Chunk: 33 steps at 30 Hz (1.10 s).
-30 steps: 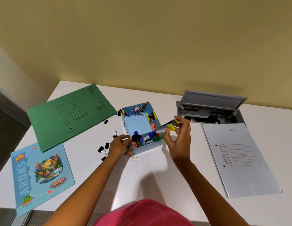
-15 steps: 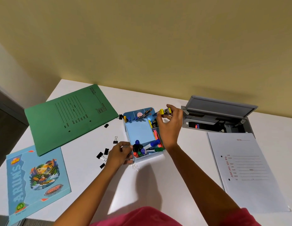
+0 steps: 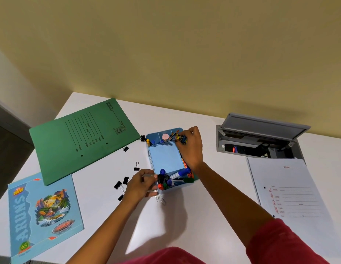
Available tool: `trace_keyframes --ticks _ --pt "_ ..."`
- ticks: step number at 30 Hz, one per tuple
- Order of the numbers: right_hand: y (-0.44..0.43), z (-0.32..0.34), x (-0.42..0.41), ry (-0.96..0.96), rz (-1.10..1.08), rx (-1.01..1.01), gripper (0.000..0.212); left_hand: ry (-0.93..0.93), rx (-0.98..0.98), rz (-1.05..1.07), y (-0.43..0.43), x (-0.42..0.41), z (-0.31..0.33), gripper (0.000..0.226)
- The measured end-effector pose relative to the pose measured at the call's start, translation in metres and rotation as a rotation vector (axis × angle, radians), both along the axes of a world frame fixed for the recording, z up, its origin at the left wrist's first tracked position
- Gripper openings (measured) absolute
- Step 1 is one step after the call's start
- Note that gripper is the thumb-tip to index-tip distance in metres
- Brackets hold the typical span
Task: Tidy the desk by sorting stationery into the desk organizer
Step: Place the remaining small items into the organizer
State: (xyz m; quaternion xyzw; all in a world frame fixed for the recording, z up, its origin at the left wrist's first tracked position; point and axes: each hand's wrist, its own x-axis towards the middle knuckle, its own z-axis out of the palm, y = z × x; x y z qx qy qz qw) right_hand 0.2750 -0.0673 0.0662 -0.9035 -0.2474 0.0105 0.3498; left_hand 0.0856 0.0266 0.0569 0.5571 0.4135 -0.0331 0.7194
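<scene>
The light-blue desk organizer (image 3: 175, 188) stands mid-desk, with a blue notepad (image 3: 165, 159) in its middle and several markers (image 3: 166, 181) in its front section. My right hand (image 3: 191, 147) reaches over its back right compartment and pinches a small yellow item (image 3: 177, 137) among the pens there. My left hand (image 3: 141, 182) sits at the organizer's front left corner, its fingers curled round small silvery pieces that look like paper clips. More paper clips (image 3: 161, 200) lie on the desk just in front. Several black binder clips (image 3: 118, 185) lie loose to the left.
A green folder (image 3: 80, 141) lies at the back left and a blue booklet (image 3: 44, 212) at the front left. A white file (image 3: 293, 195) lies on the right, behind it an open grey cable box (image 3: 261, 138) set into the desk. A yellow wall closes the back.
My right hand carried the yellow item from the organizer's right side to the back right compartment and lowered it among the pens. My left hand stayed at the front left corner.
</scene>
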Motion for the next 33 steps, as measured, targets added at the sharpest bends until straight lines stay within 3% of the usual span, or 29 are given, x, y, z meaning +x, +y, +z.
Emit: trace_keyframes --ticks 15,21,26,33 --pt "-0.007 -0.012 0.005 -0.013 0.099 -0.174 0.036 0.004 -0.019 0.002 0.002 -0.001 0.002 0.024" --pt "-0.009 -0.012 0.007 -0.181 0.188 -0.285 0.034 0.007 -0.009 0.000 0.000 -0.001 0.005 0.024" --pt "-0.009 -0.008 0.007 -0.168 0.210 -0.369 0.039 0.008 -0.010 -0.001 0.001 -0.001 0.004 0.024" --pt "-0.010 -0.003 0.006 -0.093 0.228 -0.252 0.050 0.004 -0.013 0.002 0.000 0.000 0.008 0.024"
